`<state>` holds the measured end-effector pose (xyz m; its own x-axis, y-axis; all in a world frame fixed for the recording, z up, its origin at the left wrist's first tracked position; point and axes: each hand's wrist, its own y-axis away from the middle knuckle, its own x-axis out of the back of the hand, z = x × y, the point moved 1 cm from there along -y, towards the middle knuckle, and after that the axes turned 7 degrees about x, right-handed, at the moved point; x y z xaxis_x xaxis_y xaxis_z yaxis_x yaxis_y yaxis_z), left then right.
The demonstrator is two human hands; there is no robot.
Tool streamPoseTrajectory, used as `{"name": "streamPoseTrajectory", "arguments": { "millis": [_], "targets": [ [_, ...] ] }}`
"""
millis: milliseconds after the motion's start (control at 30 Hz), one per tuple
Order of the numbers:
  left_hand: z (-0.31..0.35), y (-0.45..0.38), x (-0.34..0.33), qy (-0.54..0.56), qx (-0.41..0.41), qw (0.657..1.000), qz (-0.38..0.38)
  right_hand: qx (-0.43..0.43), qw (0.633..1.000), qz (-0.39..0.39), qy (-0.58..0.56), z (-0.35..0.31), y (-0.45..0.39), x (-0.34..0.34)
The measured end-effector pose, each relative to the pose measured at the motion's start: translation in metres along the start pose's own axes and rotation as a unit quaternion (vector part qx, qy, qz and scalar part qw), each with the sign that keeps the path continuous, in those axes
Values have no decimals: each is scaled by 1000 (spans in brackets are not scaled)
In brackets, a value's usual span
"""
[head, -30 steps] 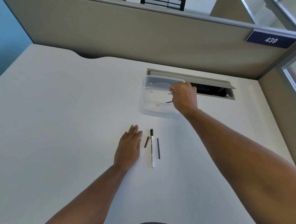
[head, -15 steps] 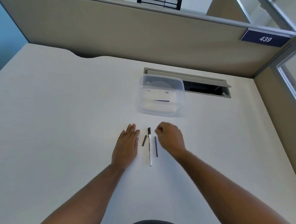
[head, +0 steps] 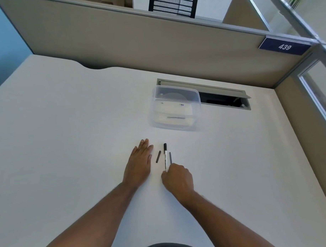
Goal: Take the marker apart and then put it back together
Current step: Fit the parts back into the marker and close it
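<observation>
The marker lies in parts on the white desk. Its white barrel [head: 165,158] with a black tip points away from me. A short black piece [head: 158,156] lies just left of it, and a thin dark ink rod [head: 170,157] just right of it. My left hand [head: 139,164] rests flat on the desk, left of the short piece, touching nothing. My right hand [head: 179,178] is curled at the near ends of the barrel and rod. Its fingertips are closed on the barrel's near end, which they hide. The barrel still lies on the desk.
A clear plastic container [head: 154,121] stands beyond the parts, with small items inside. Behind it is an open cable hatch [head: 222,101] in the desk. A beige partition wall [head: 155,46] runs along the far edge and the right side.
My right hand left the container, came back toward me past the parts, and now closes on the barrel's near end. My left hand and the loose parts stayed put.
</observation>
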<state>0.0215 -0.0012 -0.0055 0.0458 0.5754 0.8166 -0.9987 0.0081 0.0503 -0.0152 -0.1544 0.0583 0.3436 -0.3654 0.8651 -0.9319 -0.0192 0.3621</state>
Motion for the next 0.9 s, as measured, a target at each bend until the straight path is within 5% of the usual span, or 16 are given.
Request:
{"name": "streamPoseTrajectory", "arguments": {
  "millis": [533, 700, 900],
  "targets": [
    [15, 9, 23, 85, 1, 994, 68, 152, 973, 134, -108, 9, -25, 62],
    [35, 17, 33, 142, -59, 988, 27, 180, 958, 131, -179, -2, -27, 66],
    [46, 18, 38, 215, 24, 976, -24, 180, 953, 101, -224, -3, -28, 70]
  ]
}}
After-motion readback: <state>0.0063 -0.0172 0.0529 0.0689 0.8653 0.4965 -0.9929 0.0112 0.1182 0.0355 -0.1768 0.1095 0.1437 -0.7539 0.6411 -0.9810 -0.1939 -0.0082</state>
